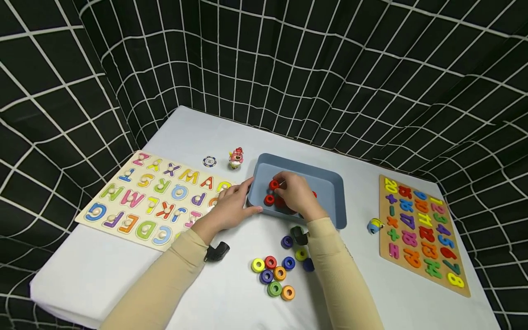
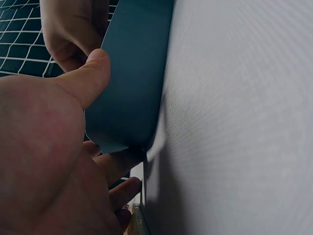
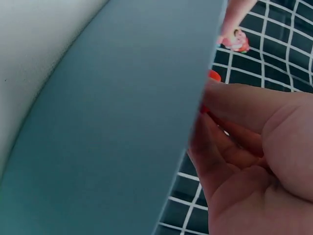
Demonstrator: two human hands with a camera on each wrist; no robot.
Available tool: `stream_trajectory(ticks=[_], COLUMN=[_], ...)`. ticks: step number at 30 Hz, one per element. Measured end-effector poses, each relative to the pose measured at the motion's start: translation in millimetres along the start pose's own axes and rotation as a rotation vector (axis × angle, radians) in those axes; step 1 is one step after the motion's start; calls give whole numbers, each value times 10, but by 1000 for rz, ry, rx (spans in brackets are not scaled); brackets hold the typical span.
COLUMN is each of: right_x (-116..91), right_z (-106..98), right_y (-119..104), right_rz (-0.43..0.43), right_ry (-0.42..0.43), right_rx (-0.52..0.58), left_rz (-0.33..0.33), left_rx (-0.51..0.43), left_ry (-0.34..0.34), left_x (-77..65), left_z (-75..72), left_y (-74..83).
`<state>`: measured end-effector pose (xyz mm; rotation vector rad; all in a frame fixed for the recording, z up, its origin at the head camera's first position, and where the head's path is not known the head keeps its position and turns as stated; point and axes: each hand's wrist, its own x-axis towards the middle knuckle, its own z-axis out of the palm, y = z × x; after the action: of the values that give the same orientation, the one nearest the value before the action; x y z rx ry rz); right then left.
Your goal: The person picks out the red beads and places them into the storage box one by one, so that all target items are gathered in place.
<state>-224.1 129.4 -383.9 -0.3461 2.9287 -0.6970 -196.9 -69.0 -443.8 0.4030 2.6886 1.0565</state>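
A grey-blue tray (image 1: 326, 190) sits on the white table. At its near left corner my left hand (image 1: 231, 208) holds the wall, with the thumb on the near side and the fingers along the left side. In the left wrist view the thumb lies against the tray wall (image 2: 134, 73). Inside the tray, my right hand (image 1: 294, 190) pinches a red ring (image 1: 274, 184) between thumb and fingers. Another red ring (image 1: 269, 200) lies beside it, and more red pieces show partly under the hand. In the right wrist view the tray wall hides most of the fingertips.
Several coloured rings (image 1: 279, 273) lie in front of the tray, some near the right sleeve. A letter board (image 1: 138, 195) is at left, a number board (image 1: 429, 238) at right. Small figures (image 1: 236, 158) and a poker chip (image 1: 209, 161) stand about. Black grid cloth surrounds the table.
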Motion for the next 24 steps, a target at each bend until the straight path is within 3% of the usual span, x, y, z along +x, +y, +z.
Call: stream_trajectory(ticks=[9, 17, 20, 24], right_x=[-38, -358, -580, -916], right_z=[-19, -186, -207, -138], right_y=[42, -62, -139, -217], right_rz=[45, -13, -63, -131], right_ry=[41, 94, 10, -223], right_rx=[14, 90, 98, 55], left_rz=[-7, -14, -11, -11], left_rx=[7, 3, 9, 12], left_ry=[2, -9, -8, 0], left_x=[-10, -2, -5, -9], left_z=[-13, -8, 5, 20], left_y=[24, 42, 33, 32])
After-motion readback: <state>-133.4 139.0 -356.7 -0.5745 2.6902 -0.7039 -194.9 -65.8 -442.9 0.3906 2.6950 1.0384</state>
